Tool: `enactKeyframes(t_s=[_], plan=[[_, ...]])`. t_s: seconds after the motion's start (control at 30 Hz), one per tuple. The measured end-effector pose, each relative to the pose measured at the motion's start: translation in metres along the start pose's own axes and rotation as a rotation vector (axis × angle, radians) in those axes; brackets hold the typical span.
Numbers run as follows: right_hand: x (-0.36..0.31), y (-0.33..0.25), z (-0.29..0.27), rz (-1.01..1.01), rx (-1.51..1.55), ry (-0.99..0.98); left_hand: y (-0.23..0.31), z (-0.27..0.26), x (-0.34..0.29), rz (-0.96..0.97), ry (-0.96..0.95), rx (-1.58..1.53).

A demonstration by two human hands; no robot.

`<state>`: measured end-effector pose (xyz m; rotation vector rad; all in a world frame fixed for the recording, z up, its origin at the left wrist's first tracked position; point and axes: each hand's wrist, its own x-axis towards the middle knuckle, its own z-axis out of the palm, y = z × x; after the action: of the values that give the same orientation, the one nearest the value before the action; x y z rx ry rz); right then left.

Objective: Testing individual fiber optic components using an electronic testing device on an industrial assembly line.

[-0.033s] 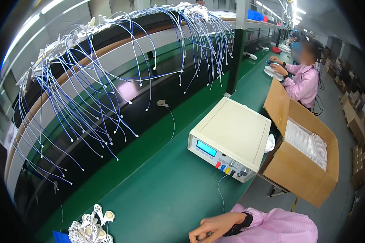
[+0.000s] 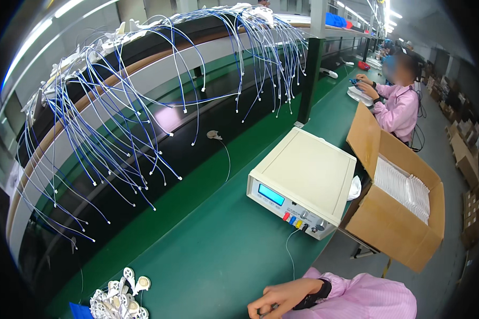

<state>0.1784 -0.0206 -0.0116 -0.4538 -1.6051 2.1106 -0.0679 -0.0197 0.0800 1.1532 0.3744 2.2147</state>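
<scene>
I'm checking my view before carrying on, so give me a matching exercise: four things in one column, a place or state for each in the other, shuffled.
1. Meter
2. Carton
3. White parts
4. Right hand

A. Heaped at the lower left of the view
B. At the lower edge of the view, with a black band at the wrist
C. Lit, with a blue screen
D. Open, with white pieces packed inside

Pairs: 1-C, 2-D, 3-A, 4-B

Room leftward across bench (image 2: 207,255); instrument (image 2: 308,173) blocks ahead
</scene>
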Motion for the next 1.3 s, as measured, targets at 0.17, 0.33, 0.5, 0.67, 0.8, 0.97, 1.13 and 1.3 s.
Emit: enactKeyframes(t_s=[0.17, 0.33, 0.5, 0.67, 0.8, 0.97, 1.13, 1.3], plan=[[0.001, 0.007, -0.007, 0.077, 0.004, 0.025, -0.055, -0.036, -0.016, -0.693, 0.249, 0.203], [-0.002, 0.037, -0.013, 0.025, -0.134, 0.065, -0.162, -0.123, -0.041, -1.486, 0.348, -0.476], [-0.011, 0.044, -0.014, 0.050, -0.131, 0.154, -0.206, -0.144, -0.031, -1.576, 0.334, -0.433], [-0.014, 0.047, -0.013, 0.067, -0.098, 0.171, -0.226, -0.148, -0.023, -1.602, 0.273, -0.362], [-0.012, 0.048, -0.014, 0.067, -0.075, 0.165, -0.225, -0.142, -0.030, -1.628, 0.285, -0.379], [-0.011, 0.047, -0.015, 0.083, -0.092, 0.146, -0.220, -0.140, -0.038, -1.673, 0.343, -0.403], [-0.004, 0.052, -0.021, 0.095, -0.096, 0.099, -0.238, -0.186, -0.021, -1.604, 0.201, -0.580], [-0.005, 0.055, -0.020, 0.049, 0.041, 0.477, -0.244, -0.188, 0.052, -1.166, 0.365, -0.147]])
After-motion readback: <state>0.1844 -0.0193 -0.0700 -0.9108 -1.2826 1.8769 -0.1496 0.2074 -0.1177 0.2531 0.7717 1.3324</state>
